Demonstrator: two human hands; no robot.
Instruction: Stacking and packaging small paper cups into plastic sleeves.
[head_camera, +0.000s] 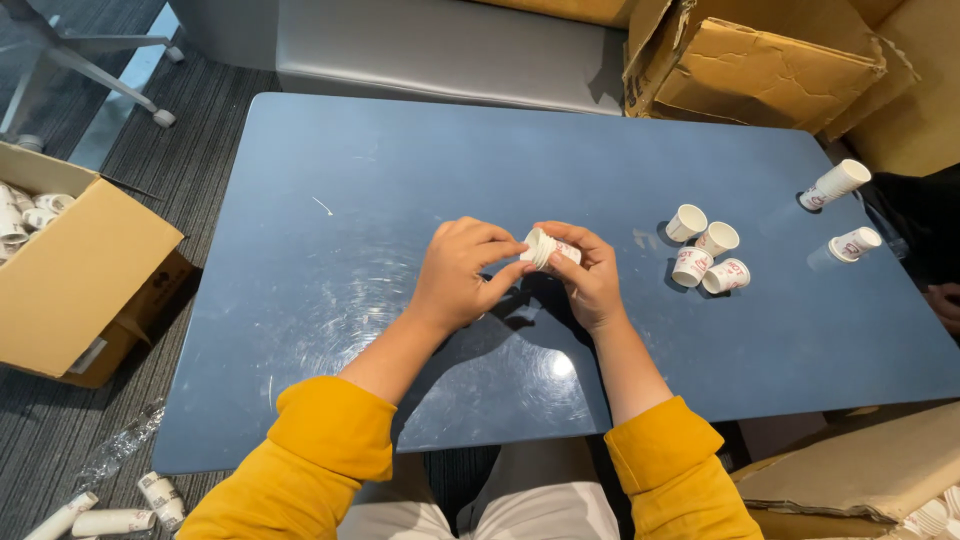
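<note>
Both hands close on a short stack of small white paper cups with red print (548, 249), held on its side just above the middle of the dark blue rectangular table (400, 200); the right hand (590, 275) wraps the body of the stack from behind, while the left hand (462, 272) pinches at the rim end with thumb and fingertips. How many cups are nested there cannot be told.

Thin paper like this looks very light and easily crushed; the walls would dent under a hard squeeze, so the rolled rim, the stiffest part, seems the sound place to take hold, with only a light clasp round the body; nested cups also tend to cling.

To the right of the held stack, four loose white paper cups (706, 258) sit close together on the table, some upright, some tipped; farther right, near the table's far corner, lie two more short cup stacks (836, 183) on their sides. Off the table's left edge stands an open brown cardboard box (70, 270) with cups inside; beyond the far right corner sits torn flattened cardboard (760, 60); on the grey carpet near the table's left front corner lie wrapped sleeves of cups (110, 515).
</note>
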